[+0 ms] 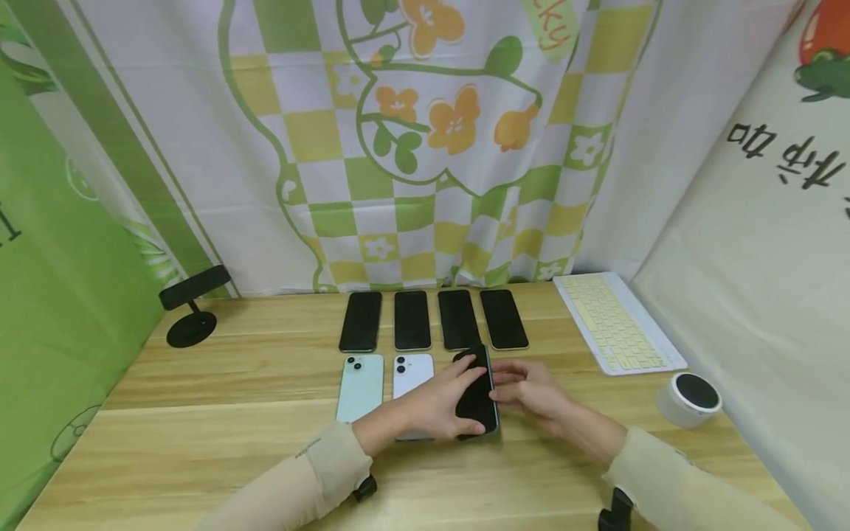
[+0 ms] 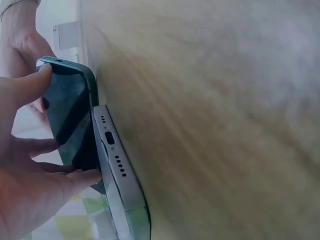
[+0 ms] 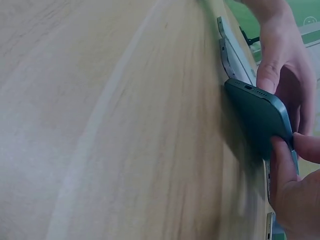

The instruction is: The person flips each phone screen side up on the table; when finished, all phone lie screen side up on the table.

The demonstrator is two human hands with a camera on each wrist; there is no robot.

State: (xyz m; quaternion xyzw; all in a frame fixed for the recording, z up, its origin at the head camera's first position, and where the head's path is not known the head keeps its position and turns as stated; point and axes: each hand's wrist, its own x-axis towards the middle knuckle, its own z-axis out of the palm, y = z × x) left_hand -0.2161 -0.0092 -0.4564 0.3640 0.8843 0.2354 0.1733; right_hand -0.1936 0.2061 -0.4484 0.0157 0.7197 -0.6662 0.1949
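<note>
A dark teal phone (image 1: 477,398), black screen facing up, is tilted with its right edge raised off the table. My left hand (image 1: 434,404) grips it from the left, thumb at the near end and fingers spread over the screen. At the raised right edge, my right hand (image 1: 531,391) pinches it; in the right wrist view its thumb lies against the teal back (image 3: 257,117). Beside the left hand a white phone (image 1: 413,369) lies back up, partly covered by that hand. Further left is a mint green phone (image 1: 361,387), also back up.
Several black-screened phones form a row behind, among them the leftmost phone (image 1: 361,321) and the rightmost phone (image 1: 504,318). A black stand (image 1: 192,330) is at the back left. To the right are a white keyboard (image 1: 614,321) and a white cylinder (image 1: 689,400) with a dark top.
</note>
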